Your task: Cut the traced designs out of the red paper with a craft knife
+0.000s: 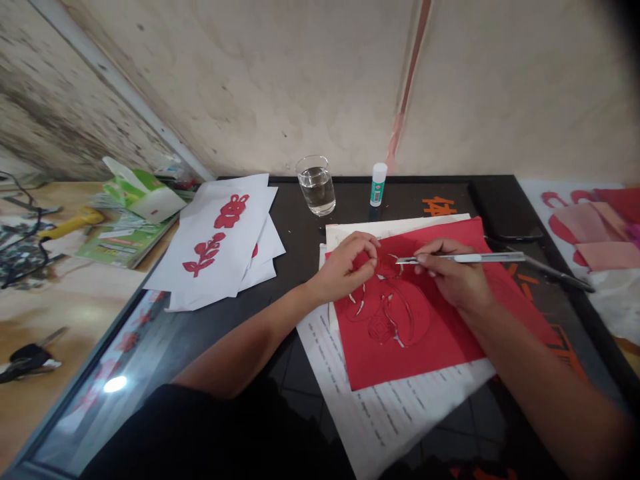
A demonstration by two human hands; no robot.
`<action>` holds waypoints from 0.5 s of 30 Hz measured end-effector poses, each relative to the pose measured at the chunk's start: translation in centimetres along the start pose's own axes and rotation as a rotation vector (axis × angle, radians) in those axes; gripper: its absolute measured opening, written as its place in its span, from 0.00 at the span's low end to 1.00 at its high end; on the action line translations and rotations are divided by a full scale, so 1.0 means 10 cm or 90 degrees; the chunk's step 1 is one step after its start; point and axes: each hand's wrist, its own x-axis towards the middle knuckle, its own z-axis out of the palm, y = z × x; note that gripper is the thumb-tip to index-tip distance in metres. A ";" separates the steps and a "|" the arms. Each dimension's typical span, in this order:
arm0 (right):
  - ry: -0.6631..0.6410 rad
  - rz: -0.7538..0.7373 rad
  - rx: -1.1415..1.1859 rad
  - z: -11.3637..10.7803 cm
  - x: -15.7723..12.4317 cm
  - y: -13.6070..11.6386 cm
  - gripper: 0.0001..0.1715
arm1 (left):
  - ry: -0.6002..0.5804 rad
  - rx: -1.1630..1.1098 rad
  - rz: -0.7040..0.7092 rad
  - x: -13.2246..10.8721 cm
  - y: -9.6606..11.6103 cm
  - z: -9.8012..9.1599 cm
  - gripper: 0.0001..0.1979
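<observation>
My right hand [453, 273] is closed round a slim white craft knife [480, 257], its thin blade pointing left just over a red sheet of paper [450, 340]. The sheet bears outlined curves and round shapes, with several narrow slits cut through that show white beneath. At the sheet's upper left is my left hand [350, 263], its fingers curled in and the thumb near the index fingertip. Whether a small scrap sits between those fingertips is too small to tell. Under the red sheet lie printed white papers [370, 420].
Behind the sheet stand a glass of water [320, 193] and a glue stick [378, 185]. White sheets with red paper cut-outs [233, 213] lie at the left. At the right are a black phone-like slab [505, 207], scissors-like metal [555, 270] and coloured scraps [585, 223]. A wall rises behind.
</observation>
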 end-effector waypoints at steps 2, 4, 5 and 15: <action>-0.016 -0.004 -0.009 0.00 0.00 0.00 0.03 | 0.062 -0.045 -0.034 0.01 0.02 -0.03 0.01; -0.069 -0.013 -0.061 0.01 -0.01 -0.01 0.04 | 0.073 -0.065 -0.074 0.01 0.09 -0.09 0.02; -0.091 -0.020 -0.096 0.01 -0.02 -0.02 0.05 | 0.062 -0.067 -0.090 0.00 0.14 -0.14 0.03; -0.083 -0.069 -0.191 0.04 -0.07 -0.02 0.07 | -0.221 0.101 -0.234 -1.22 0.96 -1.22 0.05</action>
